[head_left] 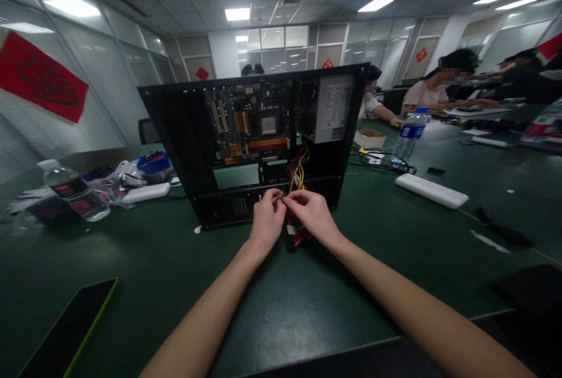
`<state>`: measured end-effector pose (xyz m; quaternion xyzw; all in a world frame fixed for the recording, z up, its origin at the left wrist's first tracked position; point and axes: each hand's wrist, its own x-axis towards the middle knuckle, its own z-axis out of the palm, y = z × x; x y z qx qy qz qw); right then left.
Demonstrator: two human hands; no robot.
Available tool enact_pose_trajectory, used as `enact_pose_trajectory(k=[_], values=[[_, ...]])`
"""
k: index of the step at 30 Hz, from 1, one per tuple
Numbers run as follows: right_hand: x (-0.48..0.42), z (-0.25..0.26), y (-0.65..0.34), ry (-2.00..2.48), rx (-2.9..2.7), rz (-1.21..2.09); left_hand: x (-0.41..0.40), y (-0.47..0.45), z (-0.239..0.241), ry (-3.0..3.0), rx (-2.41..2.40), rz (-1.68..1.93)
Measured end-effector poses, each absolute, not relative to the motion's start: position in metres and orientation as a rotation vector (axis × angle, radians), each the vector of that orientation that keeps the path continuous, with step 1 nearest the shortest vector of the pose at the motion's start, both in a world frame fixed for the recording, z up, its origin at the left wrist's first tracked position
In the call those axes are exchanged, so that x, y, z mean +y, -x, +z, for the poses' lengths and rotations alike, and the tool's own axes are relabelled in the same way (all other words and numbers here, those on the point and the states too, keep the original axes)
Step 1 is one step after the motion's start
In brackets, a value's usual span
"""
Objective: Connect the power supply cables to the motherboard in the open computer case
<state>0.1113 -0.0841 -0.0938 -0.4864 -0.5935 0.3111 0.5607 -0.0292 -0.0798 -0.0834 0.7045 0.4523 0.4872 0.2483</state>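
An open black computer case (272, 191) stands on the green table with its inside facing me. Its motherboard (250, 123) is mounted at the upper middle, and a silver power supply (336, 109) sits in the upper right corner. From there a bundle of yellow, red and black cables (299, 168) hangs down behind my fingers; its lower end with connectors (299, 236) rests on the table. My left hand (267, 215) and my right hand (311, 212) meet in front of the case's lower edge. Both pinch at a small thing by the cables, too hidden to name.
On the left are a phone (72, 325), a water bottle (74, 191) and a white power strip (147, 192). To the right stand another bottle (410, 132), a small box (370, 138) and a second white strip (431, 189). Other people (439, 88) sit across the table.
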Motion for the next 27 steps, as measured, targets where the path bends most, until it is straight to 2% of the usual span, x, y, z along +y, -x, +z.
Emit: enact_pose_trajectory(k=[6, 10, 13, 22, 27], values=[[-0.086, -0.089, -0.113, 1.197, -1.506, 0.601, -0.081, 0.027, -0.084, -1.822, 1.241, 1.339], [-0.086, -0.089, -0.115, 1.235, -1.579, 0.673, -0.084, 0.027, -0.085, -1.767, 1.209, 1.368], [-0.084, -0.093, -0.113, 1.238, -1.539, 0.71, -0.084, 0.026, -0.088, -1.712, 1.169, 1.422], [-0.09, -0.095, -0.096, 1.156, -1.343, 0.499, -0.075, 0.023, -0.092, -1.45, 1.173, 1.53], [-0.092, -0.091, -0.102, 1.099, -1.302, 0.563, -0.066, 0.034, -0.091, -1.351, 1.101, 1.535]])
